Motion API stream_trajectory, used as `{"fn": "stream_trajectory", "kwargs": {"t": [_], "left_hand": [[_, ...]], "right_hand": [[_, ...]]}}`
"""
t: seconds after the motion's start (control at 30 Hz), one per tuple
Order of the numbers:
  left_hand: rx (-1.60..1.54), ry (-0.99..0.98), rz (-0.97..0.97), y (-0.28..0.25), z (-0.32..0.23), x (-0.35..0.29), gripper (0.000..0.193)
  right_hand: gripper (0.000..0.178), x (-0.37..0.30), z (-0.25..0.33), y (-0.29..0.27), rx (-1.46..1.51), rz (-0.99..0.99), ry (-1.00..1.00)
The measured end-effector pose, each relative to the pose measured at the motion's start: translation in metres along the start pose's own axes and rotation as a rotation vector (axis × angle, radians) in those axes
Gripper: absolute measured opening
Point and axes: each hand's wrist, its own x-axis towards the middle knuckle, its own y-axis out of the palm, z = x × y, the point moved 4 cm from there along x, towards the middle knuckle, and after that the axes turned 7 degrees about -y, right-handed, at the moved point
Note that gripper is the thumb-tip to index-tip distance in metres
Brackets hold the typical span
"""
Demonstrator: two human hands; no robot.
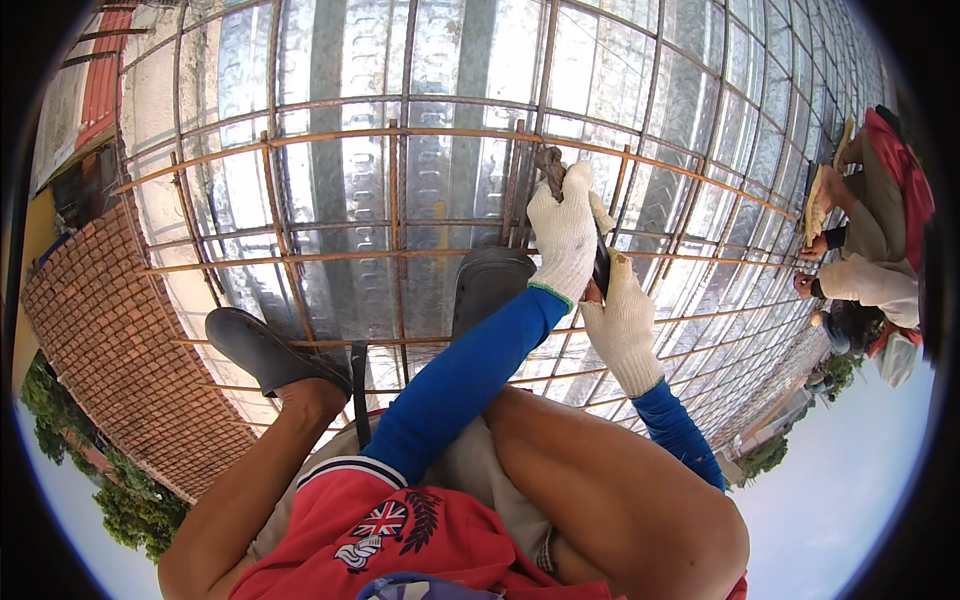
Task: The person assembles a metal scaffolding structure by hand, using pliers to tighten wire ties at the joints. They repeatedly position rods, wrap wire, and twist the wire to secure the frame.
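My left hand [565, 235], in a white knit glove with a green-edged cuff, is closed around what looks like a pair of pincers [549, 165]. The worn metal head of the tool points away from me and touches or nearly touches a rusty reinforcing bar [460, 133]. Lower and to the right, my right hand [622, 325], gloved the same way with the fingertips bare, grips near the black handle [601, 268]. Part of the handle is hidden by the gloves. Whether tie wire sits in the jaws is too small to make out.
A grid of steel bars [395, 190] lies over shiny corrugated metal decking [365, 60]. My dark clogs [272, 350] stand on it. Another person [875, 200] crouches at the right, hands near the bars. A brown tiled roof [125, 345] lies left, beyond the edge.
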Motion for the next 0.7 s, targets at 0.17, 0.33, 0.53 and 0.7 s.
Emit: {"fn": "stream_trajectory", "kwargs": {"t": [0.17,0.33,0.53,0.7], "left_hand": [[0.13,0.055,0.064,-0.005,-0.004,-0.002,0.026],[-0.028,-0.137,0.238,-0.001,-0.018,-0.014,0.03],[0.072,-0.031,0.184,0.001,-0.015,-0.007,0.025],[0.135,0.133,0.104,0.002,-0.009,0.008,0.029]], "right_hand": [[0.041,0.003,-0.016,0.024,-0.126,0.119,0.098],[0.023,-0.003,-0.023,0.0,1.164,0.702,0.633],[0.033,-0.013,-0.036,0.012,0.898,0.565,0.495],[0.037,-0.048,-0.071,0.0,0.077,0.337,-0.005]]}}
